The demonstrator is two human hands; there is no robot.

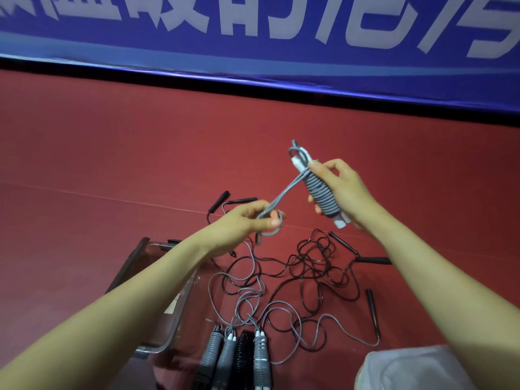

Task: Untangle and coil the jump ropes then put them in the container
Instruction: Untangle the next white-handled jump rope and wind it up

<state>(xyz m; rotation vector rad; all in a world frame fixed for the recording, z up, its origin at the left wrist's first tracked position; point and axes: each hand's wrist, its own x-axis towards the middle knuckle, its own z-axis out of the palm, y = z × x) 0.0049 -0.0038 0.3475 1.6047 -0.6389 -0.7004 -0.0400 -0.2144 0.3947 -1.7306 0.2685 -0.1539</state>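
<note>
– Container (125,267)?
– Sat low left, beneath the left forearm (157,277).
– Left hand (247,222)?
– Pinched the loose rope end (282,195), stretched up-right to the bundle (322,195).
– Right hand (346,190)?
– Curled tight round that bundle – long axis slanted, top up-left.

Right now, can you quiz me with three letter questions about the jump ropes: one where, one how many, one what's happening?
1. Where is the clear container? A on a shelf; B on the floor; C on a chair.
2. How many coiled bundles lie side by side nearest the camera? A one; B four; C nine.
3. The gray rope in the right hand is: A wound around its handles; B cut apart; C lying flat.
Answers: 1 B, it sits on the floor. 2 B, three gray, one black. 3 A, tight turns wrap the handles; the left hand holds its free end.
</note>
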